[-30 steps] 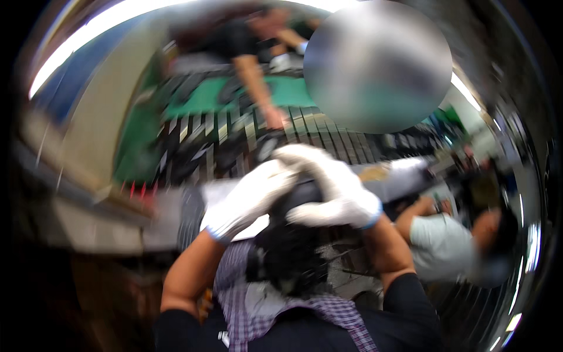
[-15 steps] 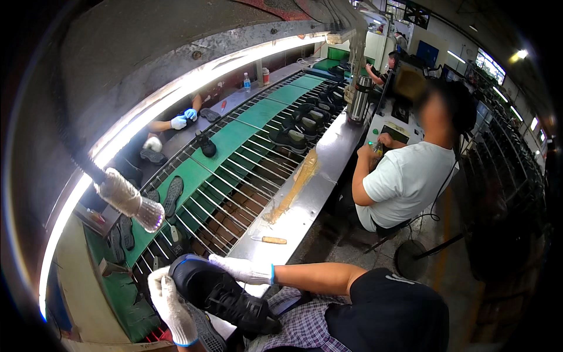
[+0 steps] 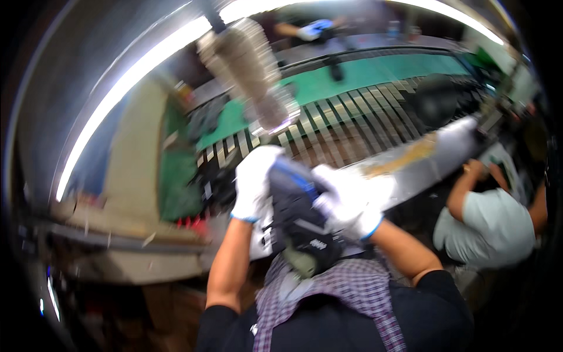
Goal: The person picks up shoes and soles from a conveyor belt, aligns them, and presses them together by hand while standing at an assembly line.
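Note:
A black shoe (image 3: 296,220) with a blue line along its edge is held in front of my body, its toe end pointing up and away from me. White knitted gloves cover both hands. My left hand (image 3: 257,182) grips the shoe's left side near the toe. On the other side my right hand (image 3: 352,199), smeared by motion, is closed against the shoe. Just beyond the toe hangs a cloth-wrapped nozzle (image 3: 249,76) with a purple glow at its lower end. The shoe's heel end lies close to my checked apron (image 3: 346,284).
Beyond the hands runs a rack of metal bars (image 3: 334,123) beside a green conveyor belt (image 3: 316,85). Dark shoes lie along both. A metal ledge (image 3: 404,182) borders the rack on the right. A person in a light shirt (image 3: 492,226) sits at right; gloved hands (image 3: 315,30) work across the belt.
The view has swung left, so the belt now lies more crosswise. The shoe has come upright in front of me, closer below the nozzle, with both hands still on it.

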### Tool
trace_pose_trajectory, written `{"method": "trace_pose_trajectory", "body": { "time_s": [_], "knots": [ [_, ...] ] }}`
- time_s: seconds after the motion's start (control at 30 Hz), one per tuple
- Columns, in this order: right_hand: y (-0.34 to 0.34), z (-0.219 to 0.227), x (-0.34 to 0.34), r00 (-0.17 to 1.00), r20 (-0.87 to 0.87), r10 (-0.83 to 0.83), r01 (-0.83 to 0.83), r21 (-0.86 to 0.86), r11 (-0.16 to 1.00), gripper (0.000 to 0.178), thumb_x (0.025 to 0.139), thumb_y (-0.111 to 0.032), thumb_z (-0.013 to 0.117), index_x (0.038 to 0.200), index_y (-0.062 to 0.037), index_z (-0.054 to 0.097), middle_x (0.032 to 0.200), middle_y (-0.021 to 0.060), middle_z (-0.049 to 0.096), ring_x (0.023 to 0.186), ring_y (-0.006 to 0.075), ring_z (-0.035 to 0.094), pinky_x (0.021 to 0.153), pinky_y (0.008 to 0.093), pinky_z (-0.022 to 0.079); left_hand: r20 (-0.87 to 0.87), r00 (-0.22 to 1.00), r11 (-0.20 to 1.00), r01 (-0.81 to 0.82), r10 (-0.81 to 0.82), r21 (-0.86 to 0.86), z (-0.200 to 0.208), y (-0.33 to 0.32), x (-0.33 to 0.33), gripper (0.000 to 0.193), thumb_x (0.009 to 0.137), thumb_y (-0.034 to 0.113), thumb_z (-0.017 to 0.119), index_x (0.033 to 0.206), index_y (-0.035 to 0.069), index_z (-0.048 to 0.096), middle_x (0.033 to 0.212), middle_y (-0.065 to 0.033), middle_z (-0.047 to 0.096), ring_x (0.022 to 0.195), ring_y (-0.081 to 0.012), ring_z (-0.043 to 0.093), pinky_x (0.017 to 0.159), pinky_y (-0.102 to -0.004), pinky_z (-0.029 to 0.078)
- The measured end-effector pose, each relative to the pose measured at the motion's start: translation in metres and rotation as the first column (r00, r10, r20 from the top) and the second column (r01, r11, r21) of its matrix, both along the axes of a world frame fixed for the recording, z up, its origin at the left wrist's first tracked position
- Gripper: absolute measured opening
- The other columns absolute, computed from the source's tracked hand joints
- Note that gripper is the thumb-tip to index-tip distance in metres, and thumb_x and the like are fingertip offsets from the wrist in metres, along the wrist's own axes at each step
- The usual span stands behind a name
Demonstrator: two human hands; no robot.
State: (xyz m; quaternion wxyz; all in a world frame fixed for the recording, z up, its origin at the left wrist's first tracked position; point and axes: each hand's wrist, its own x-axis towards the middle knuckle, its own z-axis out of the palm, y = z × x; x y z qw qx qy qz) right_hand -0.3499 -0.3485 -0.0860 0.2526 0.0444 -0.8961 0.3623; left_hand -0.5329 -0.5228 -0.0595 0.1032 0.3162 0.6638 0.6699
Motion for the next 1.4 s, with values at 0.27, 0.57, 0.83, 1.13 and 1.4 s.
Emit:
{"method": "trace_pose_trajectory", "body": {
  "time_s": [0.27, 0.57, 0.83, 1.13, 1.4],
  "knots": [
    [0.023, 0.016, -0.073, 0.995, -0.098, 0.029, -0.021, 0.075, 0.997, 0.041, 0.097, -0.019, 0.063, 0.136, -0.0049, 0.063, 0.119, 0.0193, 0.071, 0.104, 0.0394, 0.07, 0.089, 0.046, 0.057, 0.02, 0.988, 0.988, -0.15, 0.151, -0.031, 0.03, -0.006, 0.009, 0.041, 0.109, 0.025, 0.047, 0.105, -0.003, 0.077, 0.103, -0.0104, 0.076, 0.097, -0.0168, 0.068, 0.094, -0.0326, 0.052],
    [0.001, 0.083, -0.09, 0.943, 0.284, 0.172, -0.26, 0.309, 0.915, 0.028, 0.104, -0.017, 0.053, 0.122, -0.0012, 0.066, 0.112, 0.0186, 0.072, 0.093, 0.0382, 0.073, 0.085, 0.0466, 0.058, -0.17, 0.92, 0.916, -0.376, 0.352, -0.138, 0.011, -0.026, -0.019, 0.026, 0.102, 0.019, 0.064, 0.112, 0.0, 0.079, 0.108, -0.007, 0.078, 0.098, -0.0137, 0.07, 0.086, -0.0302, 0.054],
    [-0.009, 0.036, -0.031, 0.856, 0.477, 0.199, -0.028, -0.341, 0.94, 0.063, 0.102, -0.04, 0.061, 0.151, -0.0023, 0.048, 0.128, 0.0306, 0.067, 0.109, 0.0466, 0.07, 0.099, 0.0479, 0.055, -0.157, 0.972, 0.903, -0.223, 0.176, -0.367, -0.024, -0.057, -0.043, 0.019, 0.104, 0.016, 0.064, 0.113, 0.004, 0.074, 0.11, -0.0058, 0.073, 0.103, -0.0152, 0.065, 0.091, -0.0311, 0.053],
    [0.029, -0.001, -0.054, 0.921, 0.277, 0.274, -0.254, -0.107, 0.961, 0.078, 0.092, -0.036, 0.069, 0.153, 0.0054, 0.041, 0.129, 0.0316, 0.065, 0.113, 0.0447, 0.068, 0.098, 0.0483, 0.056, -0.337, 0.94, 0.77, -0.175, -0.055, -0.614, 0.05, 0.001, -0.023, 0.03, 0.103, 0.024, 0.063, 0.094, 0.001, 0.079, 0.09, -0.0134, 0.076, 0.083, -0.0244, 0.073, 0.08, -0.0358, 0.056],
    [0.029, 0.015, -0.062, 0.86, 0.392, 0.326, -0.305, -0.117, 0.945, 0.055, 0.102, -0.037, 0.058, 0.146, -0.0064, 0.045, 0.089, 0.0251, 0.072, 0.073, 0.0452, 0.071, 0.07, 0.0531, 0.058, -0.419, 0.907, 0.734, -0.312, 0.042, -0.603, 0.046, 0.002, -0.022, 0.04, 0.106, 0.03, 0.057, 0.087, 0.001, 0.078, 0.081, -0.0154, 0.074, 0.075, -0.028, 0.072, 0.073, -0.0384, 0.055]
  ]
}}
